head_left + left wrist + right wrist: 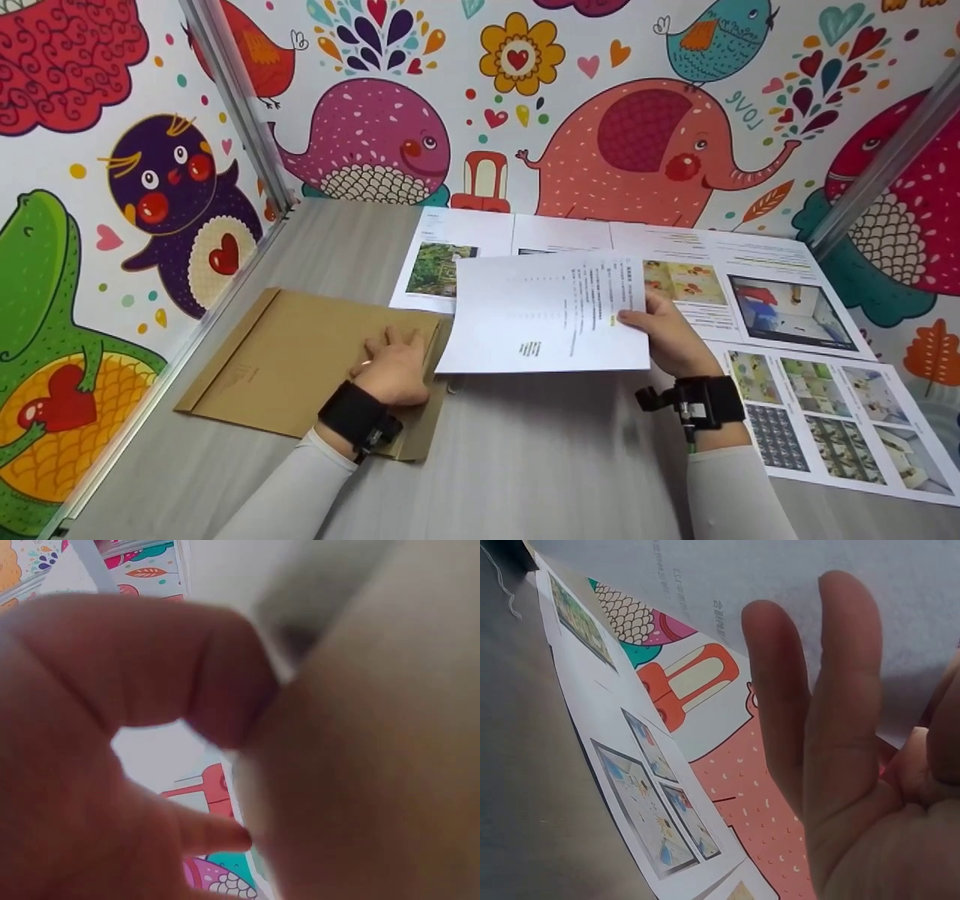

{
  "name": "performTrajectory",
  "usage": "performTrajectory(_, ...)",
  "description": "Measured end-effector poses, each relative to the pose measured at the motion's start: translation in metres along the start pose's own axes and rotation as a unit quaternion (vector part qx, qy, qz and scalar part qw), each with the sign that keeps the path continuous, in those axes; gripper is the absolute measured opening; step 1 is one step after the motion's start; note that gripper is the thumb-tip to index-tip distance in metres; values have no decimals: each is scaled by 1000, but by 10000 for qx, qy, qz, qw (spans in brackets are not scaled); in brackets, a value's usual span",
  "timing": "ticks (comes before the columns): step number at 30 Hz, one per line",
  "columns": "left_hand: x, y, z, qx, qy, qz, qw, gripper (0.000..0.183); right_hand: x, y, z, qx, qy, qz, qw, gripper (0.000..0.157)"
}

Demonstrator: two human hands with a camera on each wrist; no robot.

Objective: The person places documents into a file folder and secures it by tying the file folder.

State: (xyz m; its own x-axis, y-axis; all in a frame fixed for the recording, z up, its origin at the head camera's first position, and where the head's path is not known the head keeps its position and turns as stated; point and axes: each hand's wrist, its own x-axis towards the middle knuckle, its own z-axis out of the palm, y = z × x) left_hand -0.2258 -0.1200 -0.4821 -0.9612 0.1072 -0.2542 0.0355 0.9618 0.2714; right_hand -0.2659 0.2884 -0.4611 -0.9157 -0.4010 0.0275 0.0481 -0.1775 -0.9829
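Observation:
My right hand [671, 334] holds a white printed sheet [540, 315] by its right edge, thumb on top and fingers underneath. In the right wrist view two fingers [847, 682] stretch out along the sheet's underside [697, 585]. The sheet is raised over the table and carries columns of text with a yellow mark; whether it is one page or more I cannot tell. My left hand [394, 367] rests with spread fingers on a brown paper envelope [300, 360], near its right-hand edge. The blurred brown surface [375, 765] fills much of the left wrist view, touched by the fingertips.
Several printed pages with photos [795, 307] lie along the back and right of the grey table [525, 465]. Another photo page [840, 427] is near my right forearm. Panels with cartoon animals [622, 150] wall in the back and sides, joined by metal posts [247, 112].

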Motion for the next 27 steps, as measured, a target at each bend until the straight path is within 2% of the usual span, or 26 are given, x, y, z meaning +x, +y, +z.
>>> performTrajectory(5, 3, 1, -4, -199, 234, 127, 9994, 83, 2, 0, 6, -32, 9, 173, 9998, 41)
performTrajectory(9, 5, 2, -7, -524, 497, 212, 9972, 71, 4, 1, 10, -57, -166, 274, 9995, 40)
performTrajectory(15, 5, 5, -17, -787, 945, 265, 9921, 70, 3, -3, 9, 16, -368, 424, 9984, 42)
performTrajectory(21, -3, 8, -26, -1082, 885, 100, 9901, 63, -1, -8, 8, 83, -746, 405, 9964, 43)
performTrajectory(27, -7, 10, -33, -1131, 879, 77, 9897, 60, -3, -13, 10, -49, -983, 526, 9938, 45)
